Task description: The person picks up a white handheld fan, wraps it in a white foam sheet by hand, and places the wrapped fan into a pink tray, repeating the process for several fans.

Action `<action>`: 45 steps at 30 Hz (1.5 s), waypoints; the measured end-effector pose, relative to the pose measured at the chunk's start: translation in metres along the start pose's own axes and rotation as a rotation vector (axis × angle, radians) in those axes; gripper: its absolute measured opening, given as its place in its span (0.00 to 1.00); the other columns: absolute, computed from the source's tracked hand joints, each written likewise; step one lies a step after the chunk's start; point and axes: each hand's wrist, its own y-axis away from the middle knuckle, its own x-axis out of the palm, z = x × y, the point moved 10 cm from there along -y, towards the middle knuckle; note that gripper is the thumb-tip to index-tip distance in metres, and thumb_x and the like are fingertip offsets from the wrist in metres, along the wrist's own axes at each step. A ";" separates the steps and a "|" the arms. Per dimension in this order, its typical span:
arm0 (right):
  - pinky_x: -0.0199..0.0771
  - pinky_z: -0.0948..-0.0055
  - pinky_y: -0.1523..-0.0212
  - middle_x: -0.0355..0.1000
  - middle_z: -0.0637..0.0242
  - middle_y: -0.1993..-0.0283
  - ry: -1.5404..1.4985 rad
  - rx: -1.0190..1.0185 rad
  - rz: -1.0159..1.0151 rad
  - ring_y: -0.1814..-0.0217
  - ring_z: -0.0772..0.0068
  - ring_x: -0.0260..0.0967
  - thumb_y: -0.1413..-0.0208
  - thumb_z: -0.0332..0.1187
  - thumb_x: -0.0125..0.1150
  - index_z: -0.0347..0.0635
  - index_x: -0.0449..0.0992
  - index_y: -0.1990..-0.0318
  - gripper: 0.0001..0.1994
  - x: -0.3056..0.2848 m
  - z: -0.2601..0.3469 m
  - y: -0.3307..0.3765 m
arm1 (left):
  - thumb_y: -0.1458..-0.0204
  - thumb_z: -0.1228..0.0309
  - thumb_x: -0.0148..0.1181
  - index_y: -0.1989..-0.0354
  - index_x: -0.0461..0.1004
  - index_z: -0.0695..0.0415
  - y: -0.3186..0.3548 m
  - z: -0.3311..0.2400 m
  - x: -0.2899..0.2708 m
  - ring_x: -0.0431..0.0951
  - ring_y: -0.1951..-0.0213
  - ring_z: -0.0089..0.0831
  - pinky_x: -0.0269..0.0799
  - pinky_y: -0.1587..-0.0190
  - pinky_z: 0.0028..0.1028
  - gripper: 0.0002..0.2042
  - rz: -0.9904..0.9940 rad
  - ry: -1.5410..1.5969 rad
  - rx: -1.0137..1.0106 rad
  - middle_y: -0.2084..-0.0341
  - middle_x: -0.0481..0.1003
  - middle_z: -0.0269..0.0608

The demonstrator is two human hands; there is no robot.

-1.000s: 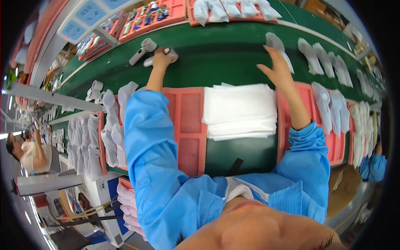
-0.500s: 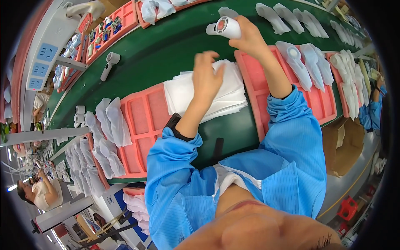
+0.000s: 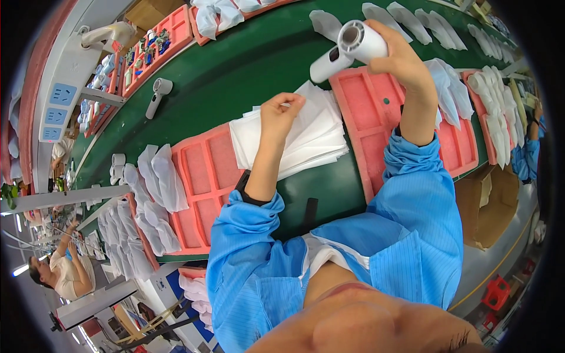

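A white handheld dryer is held up above the green conveyor belt, its short round barrel tilted so the open, dark-ringed end faces the camera, while its handle slants down to the left with a small dark switch on its side. The right hand wraps the barrel's far end. A stack of thin white sheets lies flat and slightly fanned on the belt between two pink trays. The left hand pinches the top sheet near the stack's upper edge.
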 end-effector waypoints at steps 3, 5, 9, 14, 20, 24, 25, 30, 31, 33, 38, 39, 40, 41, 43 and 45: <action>0.67 0.74 0.56 0.68 0.65 0.60 -0.130 0.031 0.167 0.58 0.72 0.64 0.71 0.30 0.62 0.35 0.68 0.53 0.29 0.032 0.005 -0.003 | 0.49 0.71 0.63 0.68 0.77 0.60 0.010 -0.033 -0.017 0.70 0.75 0.18 0.62 0.75 0.20 0.05 -0.049 0.188 0.077 0.78 0.74 0.29; 0.67 0.74 0.55 0.68 0.66 0.59 -0.202 0.042 0.263 0.57 0.73 0.64 0.71 0.30 0.62 0.36 0.68 0.52 0.29 0.062 0.008 -0.006 | 0.48 0.72 0.62 0.68 0.77 0.60 0.019 -0.048 -0.027 0.69 0.75 0.16 0.62 0.74 0.18 0.05 -0.087 0.278 0.115 0.77 0.73 0.28; 0.67 0.74 0.55 0.68 0.66 0.60 -0.277 -0.104 0.301 0.57 0.73 0.65 0.71 0.28 0.62 0.37 0.68 0.52 0.29 0.102 0.023 -0.006 | 0.46 0.71 0.60 0.66 0.75 0.60 0.033 -0.074 -0.052 0.70 0.72 0.18 0.63 0.69 0.19 0.05 -0.268 0.397 0.272 0.75 0.74 0.31; 0.67 0.74 0.54 0.69 0.66 0.60 -0.158 -0.231 0.168 0.58 0.73 0.66 0.70 0.26 0.61 0.38 0.68 0.52 0.28 0.092 0.038 -0.005 | 0.43 0.68 0.57 0.64 0.73 0.61 0.033 -0.070 -0.069 0.70 0.68 0.19 0.63 0.62 0.20 0.08 -0.265 0.642 0.244 0.73 0.74 0.32; 0.66 0.74 0.54 0.69 0.64 0.60 0.001 -0.232 0.134 0.59 0.71 0.66 0.69 0.24 0.59 0.39 0.69 0.53 0.26 0.104 0.043 0.000 | 0.44 0.69 0.58 0.64 0.74 0.64 0.027 -0.060 -0.061 0.69 0.68 0.18 0.63 0.62 0.19 0.09 -0.191 0.402 0.113 0.71 0.73 0.34; 0.66 0.73 0.55 0.68 0.64 0.60 -0.051 -0.272 0.146 0.58 0.69 0.67 0.70 0.22 0.57 0.40 0.69 0.56 0.25 0.105 0.051 0.001 | 0.47 0.72 0.62 0.65 0.76 0.65 0.023 -0.049 -0.083 0.68 0.68 0.17 0.62 0.65 0.17 0.08 -0.314 0.154 0.140 0.71 0.72 0.34; 0.66 0.73 0.55 0.68 0.64 0.60 -0.049 -0.269 0.145 0.58 0.69 0.67 0.70 0.22 0.57 0.40 0.69 0.56 0.25 0.107 0.048 0.000 | 0.47 0.72 0.62 0.65 0.76 0.65 0.021 -0.049 -0.080 0.68 0.68 0.17 0.62 0.65 0.17 0.08 -0.310 0.156 0.137 0.71 0.72 0.34; 0.67 0.71 0.55 0.66 0.60 0.56 -0.030 -0.440 0.127 0.54 0.63 0.67 0.70 0.20 0.60 0.39 0.68 0.55 0.26 0.139 0.053 0.006 | 0.48 0.75 0.62 0.66 0.78 0.66 0.043 -0.090 -0.081 0.69 0.69 0.18 0.63 0.67 0.17 0.06 -0.407 0.184 0.443 0.71 0.72 0.34; 0.68 0.70 0.54 0.65 0.59 0.55 0.007 -0.490 0.071 0.54 0.60 0.67 0.70 0.19 0.60 0.39 0.67 0.54 0.27 0.141 0.056 0.007 | 0.48 0.75 0.62 0.67 0.78 0.66 0.047 -0.094 -0.081 0.69 0.69 0.18 0.63 0.67 0.18 0.06 -0.400 0.236 0.476 0.71 0.72 0.34; 0.68 0.70 0.54 0.64 0.58 0.55 0.045 -0.539 0.010 0.53 0.58 0.66 0.71 0.19 0.61 0.39 0.66 0.53 0.28 0.136 0.059 0.008 | 0.47 0.75 0.61 0.67 0.78 0.66 0.050 -0.096 -0.079 0.69 0.70 0.19 0.64 0.67 0.18 0.06 -0.389 0.287 0.508 0.71 0.72 0.34; 0.69 0.67 0.55 0.63 0.54 0.54 0.118 -0.579 -0.081 0.53 0.52 0.65 0.69 0.19 0.64 0.38 0.64 0.49 0.32 0.125 0.062 0.010 | 0.48 0.77 0.62 0.67 0.79 0.65 0.059 -0.108 -0.068 0.69 0.71 0.19 0.65 0.69 0.19 0.04 -0.399 0.284 0.564 0.71 0.72 0.35; 0.69 0.67 0.55 0.63 0.54 0.54 0.175 -0.570 -0.076 0.54 0.52 0.65 0.68 0.20 0.65 0.38 0.63 0.47 0.33 0.130 0.063 0.012 | 0.49 0.78 0.62 0.67 0.79 0.65 0.066 -0.117 -0.063 0.69 0.71 0.20 0.65 0.70 0.19 0.04 -0.406 0.219 0.614 0.71 0.72 0.36; 0.69 0.66 0.56 0.63 0.54 0.54 0.232 -0.559 -0.069 0.54 0.51 0.65 0.67 0.20 0.65 0.38 0.63 0.46 0.34 0.134 0.063 0.014 | 0.50 0.78 0.62 0.66 0.79 0.64 0.075 -0.124 -0.057 0.69 0.72 0.21 0.65 0.70 0.19 0.04 -0.411 0.155 0.660 0.71 0.72 0.36; 0.69 0.66 0.56 0.63 0.54 0.54 0.232 -0.556 -0.068 0.54 0.51 0.65 0.67 0.20 0.65 0.38 0.63 0.46 0.34 0.135 0.064 0.016 | 0.50 0.78 0.62 0.66 0.79 0.64 0.080 -0.122 -0.049 0.69 0.72 0.21 0.65 0.70 0.19 0.04 -0.411 0.155 0.657 0.71 0.72 0.36; 0.69 0.66 0.56 0.62 0.53 0.53 0.266 -0.500 -0.068 0.53 0.51 0.65 0.64 0.21 0.65 0.38 0.62 0.43 0.35 0.139 0.062 0.013 | 0.53 0.79 0.64 0.66 0.79 0.63 0.096 -0.134 -0.023 0.70 0.73 0.24 0.65 0.72 0.20 0.05 -0.459 -0.223 0.772 0.73 0.72 0.37; 0.70 0.67 0.56 0.62 0.53 0.52 0.287 -0.472 -0.068 0.53 0.51 0.65 0.63 0.22 0.65 0.38 0.61 0.41 0.35 0.138 0.058 0.011 | 0.54 0.80 0.64 0.66 0.79 0.62 0.099 -0.136 -0.012 0.70 0.74 0.26 0.65 0.72 0.20 0.06 -0.479 -0.410 0.826 0.74 0.71 0.38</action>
